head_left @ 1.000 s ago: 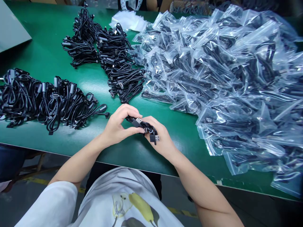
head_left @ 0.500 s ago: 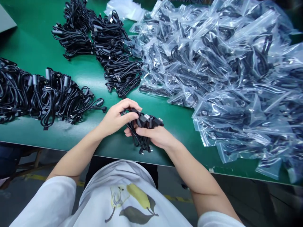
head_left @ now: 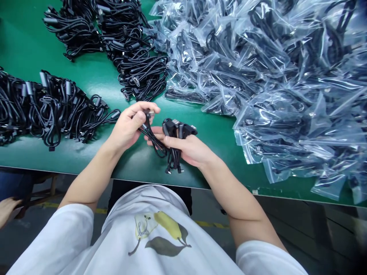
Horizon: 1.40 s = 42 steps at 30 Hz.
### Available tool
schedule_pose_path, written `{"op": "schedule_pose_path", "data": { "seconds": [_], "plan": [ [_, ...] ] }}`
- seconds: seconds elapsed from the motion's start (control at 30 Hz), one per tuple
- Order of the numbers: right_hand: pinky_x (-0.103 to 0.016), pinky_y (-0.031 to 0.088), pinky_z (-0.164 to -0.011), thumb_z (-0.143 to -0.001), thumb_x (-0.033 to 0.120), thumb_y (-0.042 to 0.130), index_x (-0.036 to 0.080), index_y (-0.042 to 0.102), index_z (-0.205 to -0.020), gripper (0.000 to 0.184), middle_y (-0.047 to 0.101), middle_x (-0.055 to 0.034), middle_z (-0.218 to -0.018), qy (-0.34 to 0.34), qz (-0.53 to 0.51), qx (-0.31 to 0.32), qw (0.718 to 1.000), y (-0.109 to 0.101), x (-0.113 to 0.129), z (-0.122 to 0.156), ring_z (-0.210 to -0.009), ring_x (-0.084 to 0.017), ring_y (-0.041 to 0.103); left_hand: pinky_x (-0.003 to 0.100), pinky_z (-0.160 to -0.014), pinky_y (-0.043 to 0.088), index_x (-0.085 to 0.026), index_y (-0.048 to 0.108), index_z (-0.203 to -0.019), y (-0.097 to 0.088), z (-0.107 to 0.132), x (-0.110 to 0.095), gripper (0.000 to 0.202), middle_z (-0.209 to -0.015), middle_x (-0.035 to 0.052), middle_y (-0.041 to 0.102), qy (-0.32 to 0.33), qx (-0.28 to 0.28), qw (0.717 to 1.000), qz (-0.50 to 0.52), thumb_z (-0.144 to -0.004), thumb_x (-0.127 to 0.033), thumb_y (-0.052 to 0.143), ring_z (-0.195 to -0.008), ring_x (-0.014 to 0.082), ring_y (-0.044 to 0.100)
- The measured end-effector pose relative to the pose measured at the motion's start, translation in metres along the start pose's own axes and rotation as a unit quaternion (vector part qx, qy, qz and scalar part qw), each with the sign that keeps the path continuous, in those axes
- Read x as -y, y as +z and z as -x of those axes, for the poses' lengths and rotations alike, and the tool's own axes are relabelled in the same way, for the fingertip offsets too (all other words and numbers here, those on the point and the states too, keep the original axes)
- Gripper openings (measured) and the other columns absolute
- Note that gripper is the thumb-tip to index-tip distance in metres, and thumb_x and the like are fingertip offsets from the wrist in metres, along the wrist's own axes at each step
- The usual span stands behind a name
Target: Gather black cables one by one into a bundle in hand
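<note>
Head view: my right hand closes around a bundle of black cables just above the bench, while my left hand pinches one plug. The cables look light, limp and slippery; the stiff plug ends seem the surest hold.

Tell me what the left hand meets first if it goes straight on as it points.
Probably the bunch of black plugged cables held in the right hand: the left hand, pinching one black cable strand, points rightward toward it. Depth is unclear.
</note>
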State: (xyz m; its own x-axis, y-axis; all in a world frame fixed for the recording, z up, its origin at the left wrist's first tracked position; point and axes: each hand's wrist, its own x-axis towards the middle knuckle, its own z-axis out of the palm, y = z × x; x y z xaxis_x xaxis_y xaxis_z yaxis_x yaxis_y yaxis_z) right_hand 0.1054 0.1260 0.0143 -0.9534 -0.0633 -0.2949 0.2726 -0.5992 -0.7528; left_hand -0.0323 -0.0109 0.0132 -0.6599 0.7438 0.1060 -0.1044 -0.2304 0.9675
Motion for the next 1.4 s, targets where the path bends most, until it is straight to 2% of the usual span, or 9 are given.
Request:
{"op": "schedule_pose_path", "data": {
  "seconds": [0.2,0.4,0.63,0.73,0.83,0.97,1.07,1.23,1.4],
  "plan": [
    [-0.034,0.057,-0.094,-0.077,0.036,0.083,0.021,0.073,-0.098,0.028,0.080,-0.0027,-0.096,-0.063,-0.036,-0.117,0.991,-0.002,-0.003,-0.005,-0.091,-0.018,0.076,0.024,-0.067,0.048,-0.017,0.076,-0.086,-0.004,-0.006,0.002,0.055,-0.093,0.0066,0.069,0.042,-0.016,0.999,-0.022,-0.072,-0.070,0.073,-0.071,0.0112,0.057],
    [-0.037,0.058,-0.092,-0.078,0.046,0.081,0.026,0.068,-0.093,0.028,0.055,0.0104,-0.057,-0.144,-0.031,-0.110,0.983,-0.003,0.010,-0.001,-0.053,-0.009,0.058,0.022,-0.057,0.044,-0.020,0.072,-0.083,-0.021,-0.012,-0.009,0.059,-0.086,0.0040,0.066,0.089,-0.150,0.984,-0.032,-0.074,-0.078,0.063,-0.065,0.0100,0.054],
    [-0.029,0.056,-0.067,-0.068,0.044,0.089,0.018,0.072,-0.089,0.037,0.074,-0.0026,-0.079,0.013,-0.003,0.002,1.000,0.007,-0.017,-0.009,-0.067,-0.015,0.066,0.033,-0.083,0.052,-0.019,0.079,-0.086,-0.001,0.001,0.005,0.059,-0.099,0.0098,0.068,0.075,0.089,0.978,-0.171,-0.080,-0.075,0.061,-0.095,0.0208,0.064],
    [-0.025,0.054,-0.065,-0.066,0.039,0.090,0.019,0.074,-0.088,0.034,0.073,-0.0012,-0.076,-0.020,-0.039,-0.015,0.999,0.010,-0.020,-0.012,-0.070,-0.014,0.067,0.031,-0.079,0.052,-0.021,0.076,-0.103,0.003,0.004,0.009,0.059,-0.102,0.0087,0.066,0.095,0.030,0.975,-0.197,-0.085,-0.074,0.055,-0.093,0.0188,0.063],
    [-0.025,0.056,-0.072,-0.066,0.040,0.090,0.021,0.076,-0.093,0.036,0.074,0.0004,-0.081,-0.134,-0.045,-0.135,0.981,0.004,-0.005,-0.010,-0.079,-0.014,0.069,0.024,-0.060,0.046,-0.023,0.070,-0.106,0.005,0.008,0.009,0.051,-0.080,0.0017,0.062,0.107,-0.047,0.981,-0.156,-0.088,-0.068,0.057,-0.066,0.0114,0.056],
    [-0.029,0.056,-0.079,-0.072,0.047,0.084,0.025,0.074,-0.095,0.034,0.073,0.0003,-0.091,-0.270,0.012,-0.273,0.923,-0.008,0.019,-0.003,-0.095,-0.018,0.070,0.021,-0.053,0.044,-0.019,0.066,-0.082,0.019,0.021,0.005,0.040,-0.059,-0.0038,0.059,0.018,0.095,0.978,-0.183,-0.075,-0.055,0.080,-0.052,0.0082,0.051],
    [-0.032,0.056,-0.085,-0.075,0.050,0.082,0.028,0.072,-0.095,0.031,0.072,0.0016,-0.093,-0.325,0.051,-0.288,0.899,-0.011,0.024,0.001,-0.098,-0.018,0.070,0.020,-0.055,0.048,-0.017,0.070,-0.083,0.032,0.030,0.004,0.032,-0.064,-0.0011,0.068,-0.044,0.176,0.960,-0.214,-0.078,-0.046,0.080,-0.053,0.0087,0.058],
    [-0.030,0.056,-0.079,-0.075,0.047,0.083,0.026,0.073,-0.094,0.030,0.074,0.0018,-0.089,-0.307,0.031,-0.261,0.915,-0.009,0.018,-0.001,-0.091,-0.017,0.070,0.018,-0.049,0.047,-0.016,0.066,-0.073,0.040,0.033,0.003,0.027,-0.056,-0.0023,0.067,-0.107,0.147,0.954,-0.238,-0.087,-0.039,0.070,-0.046,0.0078,0.058],
    [-0.032,0.056,-0.077,-0.074,0.050,0.082,0.025,0.073,-0.104,0.040,0.075,-0.0007,-0.094,-0.243,-0.001,-0.281,0.928,-0.014,0.011,-0.008,-0.093,-0.019,0.068,0.015,-0.050,0.046,-0.016,0.070,-0.080,0.038,0.032,0.001,0.017,-0.057,-0.0040,0.067,-0.058,0.131,0.954,-0.262,-0.088,-0.031,0.070,-0.046,0.0056,0.057]
  ]
}}
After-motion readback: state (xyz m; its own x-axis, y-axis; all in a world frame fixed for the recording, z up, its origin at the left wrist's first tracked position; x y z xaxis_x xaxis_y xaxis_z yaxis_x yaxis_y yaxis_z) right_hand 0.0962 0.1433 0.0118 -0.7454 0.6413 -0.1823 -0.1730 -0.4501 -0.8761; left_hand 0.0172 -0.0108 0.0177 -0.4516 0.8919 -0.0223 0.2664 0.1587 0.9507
